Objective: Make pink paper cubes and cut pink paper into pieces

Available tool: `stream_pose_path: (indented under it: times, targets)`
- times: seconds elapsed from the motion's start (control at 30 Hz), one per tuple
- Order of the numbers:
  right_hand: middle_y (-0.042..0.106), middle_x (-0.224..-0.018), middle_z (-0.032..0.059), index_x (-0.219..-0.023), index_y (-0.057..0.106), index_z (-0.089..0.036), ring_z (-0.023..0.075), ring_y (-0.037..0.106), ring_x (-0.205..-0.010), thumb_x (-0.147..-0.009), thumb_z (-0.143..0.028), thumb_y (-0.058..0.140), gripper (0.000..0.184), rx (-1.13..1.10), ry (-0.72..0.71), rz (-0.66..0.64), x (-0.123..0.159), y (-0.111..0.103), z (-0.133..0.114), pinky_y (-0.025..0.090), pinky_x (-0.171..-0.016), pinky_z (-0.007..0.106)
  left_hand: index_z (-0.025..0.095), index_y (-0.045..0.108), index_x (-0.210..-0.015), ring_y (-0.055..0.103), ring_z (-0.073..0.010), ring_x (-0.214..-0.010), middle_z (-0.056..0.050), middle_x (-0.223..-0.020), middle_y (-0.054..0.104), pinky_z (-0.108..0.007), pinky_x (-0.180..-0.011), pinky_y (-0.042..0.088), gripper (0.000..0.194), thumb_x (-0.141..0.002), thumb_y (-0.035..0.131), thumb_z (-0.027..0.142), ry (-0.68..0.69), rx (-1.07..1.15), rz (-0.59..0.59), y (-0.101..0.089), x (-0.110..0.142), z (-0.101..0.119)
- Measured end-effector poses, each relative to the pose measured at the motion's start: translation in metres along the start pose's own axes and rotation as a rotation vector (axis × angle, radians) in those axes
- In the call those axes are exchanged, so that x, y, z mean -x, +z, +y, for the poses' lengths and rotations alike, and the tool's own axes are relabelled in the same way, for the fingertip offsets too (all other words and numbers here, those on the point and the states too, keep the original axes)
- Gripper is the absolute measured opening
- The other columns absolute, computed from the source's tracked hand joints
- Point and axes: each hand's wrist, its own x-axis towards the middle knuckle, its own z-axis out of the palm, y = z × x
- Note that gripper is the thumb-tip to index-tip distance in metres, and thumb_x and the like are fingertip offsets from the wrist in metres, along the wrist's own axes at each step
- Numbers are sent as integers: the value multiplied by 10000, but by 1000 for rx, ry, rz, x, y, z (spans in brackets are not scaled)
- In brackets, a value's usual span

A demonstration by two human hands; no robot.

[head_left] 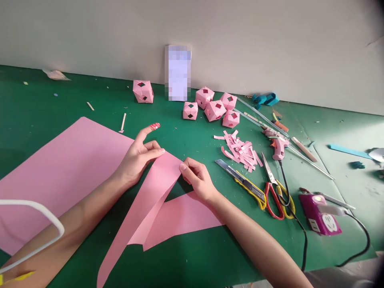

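Note:
A long pink paper strip (150,188) is held up at its far end between my two hands, its near end curling down toward the table's front. My left hand (141,154) pinches the strip's left corner between thumb and fingers, with the index finger raised. At the right corner, the thumb and curled fingers of my right hand (196,178) grip the paper. Another pink strip (186,216) lies on the table under my right wrist. Left of my hands is a large pink paper sheet (75,160), partly covered by my left forearm.
Several folded pink paper shapes (215,110) stand at the back near a propped phone (178,74). Pink paper scraps (240,150), a yellow utility knife (243,184), scissors (273,192), a glue gun (277,144) and a purple power socket (319,214) with cables lie to the right.

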Motion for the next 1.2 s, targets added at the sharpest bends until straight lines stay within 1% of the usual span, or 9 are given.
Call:
stream_pose_path:
  times: [0.07,0.13,0.27,0.4,0.6,0.83,0.97,1.1,1.2]
  targets:
    - [386,-644,-61,-705,446,-230,110,321,-594,-1001,-585,576,480,-6,13,6,0,-1,-1,244,-582,298,366,423,-1574,575,-104,-613,71,-754,619,-210,-585,491,997,-709,905,250,11,-2,4,0,0,-1]
    - [396,-639,-62,-704,449,-229,107,341,-589,-1000,-581,584,479,-17,13,39,-1,-5,-3,255,-580,295,381,382,-1597,595,-101,-641,60,-827,665,-205,-603,498,1022,-725,903,266,-31,-10,-33,0,1,-2]
    - [420,-607,-66,-691,462,-227,101,366,-559,-984,-592,608,491,-21,-11,122,-7,-19,-8,267,-562,289,276,546,-1471,644,-115,-680,22,-891,722,-201,-608,498,880,-689,945,339,-208,-35,-116,1,4,-3]
    - [452,-590,-63,-691,481,-225,97,390,-530,-965,-595,639,487,-62,18,115,-13,-29,-9,266,-541,282,248,623,-1324,714,-161,-745,3,-870,755,-235,-664,543,762,-656,973,360,-263,-48,-55,2,3,-7]
    - [450,-597,-68,-693,479,-225,87,396,-502,-938,-604,674,492,-138,65,103,-16,-29,-6,291,-521,271,219,667,-1159,739,-206,-714,-7,-785,767,-271,-652,553,721,-533,1016,293,-275,-55,8,3,-1,-8]
    - [450,-602,-67,-701,486,-224,83,408,-498,-940,-634,661,507,-139,59,94,-15,-28,-7,305,-514,261,220,641,-1184,716,-185,-664,0,-743,769,-255,-630,545,782,-510,1026,306,-280,-30,32,7,2,-7]
    - [426,-582,-63,-716,540,-219,95,398,-479,-959,-736,531,571,-176,30,18,-12,-33,-5,303,-498,272,213,631,-1187,697,-171,-642,6,-728,757,-248,-619,541,797,-502,1027,308,-261,-14,72,10,5,-7]
    - [432,-574,-55,-701,551,-213,100,389,-501,-970,-724,523,578,-35,84,-53,-10,-34,-6,288,-506,274,215,635,-1173,706,-178,-655,7,-745,757,-258,-629,553,764,-524,1021,333,-226,-3,98,13,7,-6]
    - [471,-594,-41,-685,570,-202,100,396,-541,-1001,-695,496,590,116,57,-102,-10,-31,-8,297,-544,276,215,644,-1147,715,-184,-676,8,-765,760,-271,-656,570,719,-538,1011,320,-207,0,100,15,7,-7]
